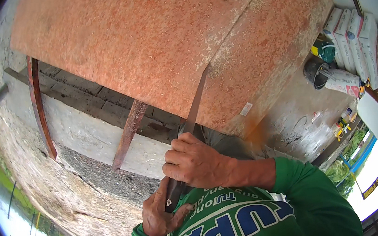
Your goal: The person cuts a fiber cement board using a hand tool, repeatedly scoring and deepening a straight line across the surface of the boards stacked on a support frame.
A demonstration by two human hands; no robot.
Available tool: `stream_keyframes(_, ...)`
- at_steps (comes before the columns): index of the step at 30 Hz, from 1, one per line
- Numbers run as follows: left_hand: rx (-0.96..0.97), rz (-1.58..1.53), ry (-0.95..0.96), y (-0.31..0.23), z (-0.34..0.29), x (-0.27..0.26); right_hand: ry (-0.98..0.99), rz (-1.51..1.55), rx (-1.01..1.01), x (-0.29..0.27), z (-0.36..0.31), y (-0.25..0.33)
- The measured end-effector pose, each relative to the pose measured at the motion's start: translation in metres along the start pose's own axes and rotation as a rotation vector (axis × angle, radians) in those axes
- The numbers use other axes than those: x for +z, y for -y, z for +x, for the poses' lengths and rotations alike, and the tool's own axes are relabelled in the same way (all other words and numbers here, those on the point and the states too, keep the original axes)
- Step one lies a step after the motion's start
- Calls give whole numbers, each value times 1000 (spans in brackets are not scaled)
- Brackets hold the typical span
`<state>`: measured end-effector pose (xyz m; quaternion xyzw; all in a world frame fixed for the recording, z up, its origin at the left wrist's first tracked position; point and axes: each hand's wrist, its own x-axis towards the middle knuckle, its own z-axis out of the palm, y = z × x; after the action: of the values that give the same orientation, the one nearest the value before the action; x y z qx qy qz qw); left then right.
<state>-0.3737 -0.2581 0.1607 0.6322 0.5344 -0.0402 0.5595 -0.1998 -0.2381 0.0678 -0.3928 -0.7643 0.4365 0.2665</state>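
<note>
A large reddish-brown board point(142, 43) spans the upper view, with pale sawdust scattered over it. A long cut line crosses it from the upper right. The blade of a handsaw point(198, 95) lies at the near end of that line, slanting down toward me. My right hand point(199, 161) is closed around the saw where the blade meets the dark handle. Below it, my left hand point(161, 216) grips the lower end of the handle, close to my green shirt. The blade's far end is in the cut and does not show.
Under the board are wooden legs point(127, 135) and a low block wall point(91, 125), with dark gravel point(106, 175) beside it. At the right, several stacked sacks point(363, 40) stand near a black bucket point(316, 74). An orange blur point(256, 133) hangs near the board's edge.
</note>
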Motion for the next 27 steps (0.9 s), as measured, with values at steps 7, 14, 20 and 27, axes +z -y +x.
stream_keyframes(7,-121,153,-48,-32,-4,4,-45,-10,-5,-3,-1,7)
stream_keyframes(14,-121,196,-111,-11,103,32,-42,14,30,-7,1,-95)
stream_keyframes(20,70,252,-189,5,170,56,29,-204,131,-31,5,-148)
stream_keyframes(27,-209,257,-28,-23,25,14,-109,-50,-24,9,-6,-9)
